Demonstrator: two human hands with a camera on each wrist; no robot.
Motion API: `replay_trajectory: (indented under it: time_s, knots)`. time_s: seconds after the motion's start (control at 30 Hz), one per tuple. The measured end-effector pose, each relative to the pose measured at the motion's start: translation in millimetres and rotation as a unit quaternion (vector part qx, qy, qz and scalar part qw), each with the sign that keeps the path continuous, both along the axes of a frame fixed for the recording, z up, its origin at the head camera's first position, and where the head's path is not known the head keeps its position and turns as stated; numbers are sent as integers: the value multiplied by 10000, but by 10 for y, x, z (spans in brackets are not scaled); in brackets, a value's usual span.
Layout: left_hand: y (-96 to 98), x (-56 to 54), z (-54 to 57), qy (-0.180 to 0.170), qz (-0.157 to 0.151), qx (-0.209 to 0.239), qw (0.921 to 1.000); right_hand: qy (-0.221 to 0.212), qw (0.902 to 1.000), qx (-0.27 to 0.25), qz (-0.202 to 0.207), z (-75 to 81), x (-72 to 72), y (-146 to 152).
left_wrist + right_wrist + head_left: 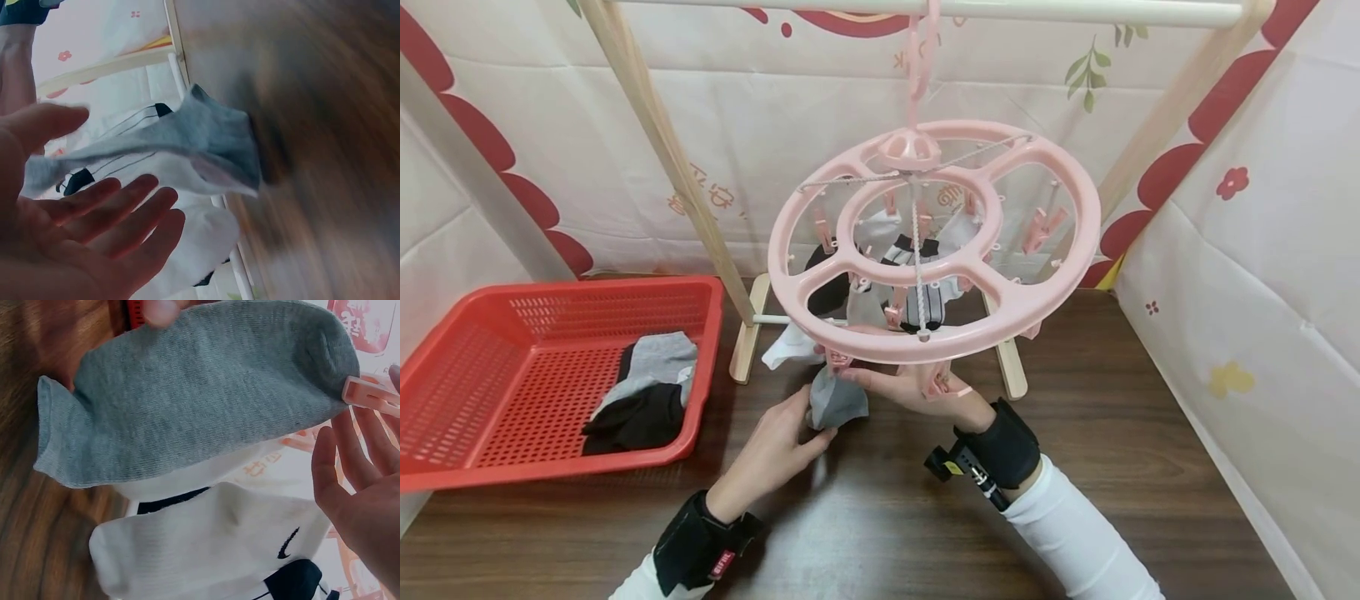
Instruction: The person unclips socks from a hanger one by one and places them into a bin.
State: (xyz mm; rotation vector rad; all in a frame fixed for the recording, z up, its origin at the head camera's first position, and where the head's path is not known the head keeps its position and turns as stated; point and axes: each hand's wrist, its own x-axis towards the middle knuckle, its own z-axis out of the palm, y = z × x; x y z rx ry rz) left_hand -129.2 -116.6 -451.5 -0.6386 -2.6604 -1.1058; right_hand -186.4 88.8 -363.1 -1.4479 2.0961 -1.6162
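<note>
A grey sock [838,404] hangs from the front of a round pink clip hanger [790,275]. In the right wrist view a pink peg [369,394] bites one end of the sock. My left hand [778,450] is beside the sock, fingers extended and thumb apart; the left wrist view shows its fingers overlapping the cloth without curling round it. Below the hanger's front rim is my right hand [917,390], its loosely extended fingers close to the peg. A white sock [212,540] with a black tick mark hangs behind the grey one.
Left of the hanger, a red basket [711,333] holds grey and black socks [647,400]. A wooden rack with a white top bar [1060,10] carries the hanger. Several more socks and pink clips [1041,229] hang beneath the ring. The tabletop [880,517] is dark wood.
</note>
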Motion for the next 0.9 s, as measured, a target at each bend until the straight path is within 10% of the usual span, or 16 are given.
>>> replay_trajectory:
  time_s: [0.43,0.9]
  knots:
    - [139,36,27,-176,-270,118,9994,366,9960,-488,646,281,120,-37]
    - [144,70,10,-286,-407,-181,9986,48,9961,-359,799,122,-23,-26]
